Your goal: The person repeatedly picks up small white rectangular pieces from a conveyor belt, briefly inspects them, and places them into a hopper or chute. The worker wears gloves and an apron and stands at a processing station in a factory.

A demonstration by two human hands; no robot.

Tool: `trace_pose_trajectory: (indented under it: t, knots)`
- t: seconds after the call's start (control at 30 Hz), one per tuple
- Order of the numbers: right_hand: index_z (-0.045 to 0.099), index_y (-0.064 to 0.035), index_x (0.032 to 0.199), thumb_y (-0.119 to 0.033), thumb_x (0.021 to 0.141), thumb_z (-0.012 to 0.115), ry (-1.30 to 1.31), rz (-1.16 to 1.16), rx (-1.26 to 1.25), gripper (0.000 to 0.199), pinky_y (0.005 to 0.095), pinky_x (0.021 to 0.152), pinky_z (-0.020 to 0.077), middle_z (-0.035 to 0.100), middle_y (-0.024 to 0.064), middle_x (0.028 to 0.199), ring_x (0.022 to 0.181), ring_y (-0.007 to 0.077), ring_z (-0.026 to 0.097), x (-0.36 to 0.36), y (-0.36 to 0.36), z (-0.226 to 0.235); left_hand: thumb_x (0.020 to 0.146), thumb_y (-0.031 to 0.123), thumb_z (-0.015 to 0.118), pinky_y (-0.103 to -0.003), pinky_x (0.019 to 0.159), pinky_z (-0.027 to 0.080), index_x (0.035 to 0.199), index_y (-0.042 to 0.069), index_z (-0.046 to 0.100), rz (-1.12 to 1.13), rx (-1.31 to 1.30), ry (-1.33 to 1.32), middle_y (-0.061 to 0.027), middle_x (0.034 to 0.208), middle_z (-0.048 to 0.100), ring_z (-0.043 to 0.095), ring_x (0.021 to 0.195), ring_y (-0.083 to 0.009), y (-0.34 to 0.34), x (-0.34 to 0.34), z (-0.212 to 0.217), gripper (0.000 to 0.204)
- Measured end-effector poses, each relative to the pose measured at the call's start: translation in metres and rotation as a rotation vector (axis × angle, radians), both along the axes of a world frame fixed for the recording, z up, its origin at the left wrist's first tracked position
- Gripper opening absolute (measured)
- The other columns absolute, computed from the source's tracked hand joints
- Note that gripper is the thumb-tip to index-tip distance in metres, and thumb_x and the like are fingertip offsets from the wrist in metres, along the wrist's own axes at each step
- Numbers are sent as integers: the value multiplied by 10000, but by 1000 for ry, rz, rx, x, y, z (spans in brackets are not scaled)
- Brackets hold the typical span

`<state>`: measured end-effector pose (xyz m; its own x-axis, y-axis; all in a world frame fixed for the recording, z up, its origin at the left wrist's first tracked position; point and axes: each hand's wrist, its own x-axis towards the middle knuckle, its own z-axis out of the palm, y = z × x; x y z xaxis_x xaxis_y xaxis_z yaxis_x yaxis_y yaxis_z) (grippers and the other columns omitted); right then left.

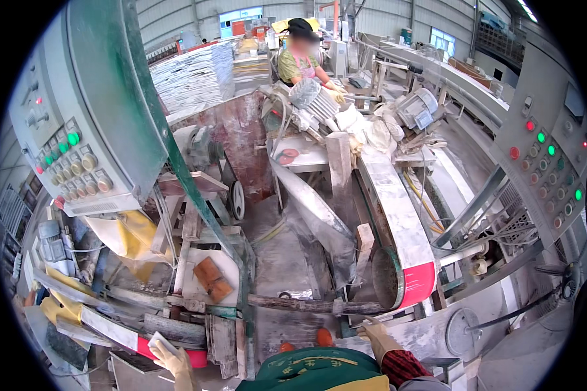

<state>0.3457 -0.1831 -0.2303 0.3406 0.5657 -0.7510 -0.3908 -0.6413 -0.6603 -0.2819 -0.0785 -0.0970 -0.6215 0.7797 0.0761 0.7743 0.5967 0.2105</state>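
My left hand [172, 362], in a pale glove, is closed on a small flat pale tile [160, 341]. It is at the near end of the left conveyor belt, over its red section [147, 347]. My right hand [376, 332], also gloved, reaches forward with its fingers stretched out beside a pale ledge [407, 332]. I see nothing held in it, though part of its underside is hidden. Ahead of that hand, the right conveyor belt [401, 208] is white and ends in a red band [416, 284].
Control panels with lit buttons stand left [72, 156] and right [548, 159]. Dusty electric motors [314, 99] sit by the far end of the right belt, where a co-worker [300, 62] in gloves works. Reddish-brown blocks [212, 279] lie on a white board between the machines.
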Motion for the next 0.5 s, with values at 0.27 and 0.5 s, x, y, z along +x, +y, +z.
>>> trace_pose_trajectory:
  t: [0.27, 0.5]
  knots:
    - [404, -130, 1409, -150, 920, 605, 195, 213, 64, 529, 355, 615, 567, 673, 190, 945, 719, 251, 671, -55, 47, 18, 599, -19, 756, -371, 1109, 296, 1366, 30, 397, -369, 484, -1071, -156, 1374, 424, 382, 1312, -295, -6, 96, 0, 848]
    - [431, -118, 1413, -173, 898, 649, 295, 462, 345, 562, 351, 840, 521, 646, 117, 1150, 1014, 220, 631, -193, 123, 192, 626, 89, 793, -378, 1065, 361, 1325, 15, 450, -1097, 267, -659, -216, 1349, 445, 426, 1281, -348, 40, 271, 77, 782]
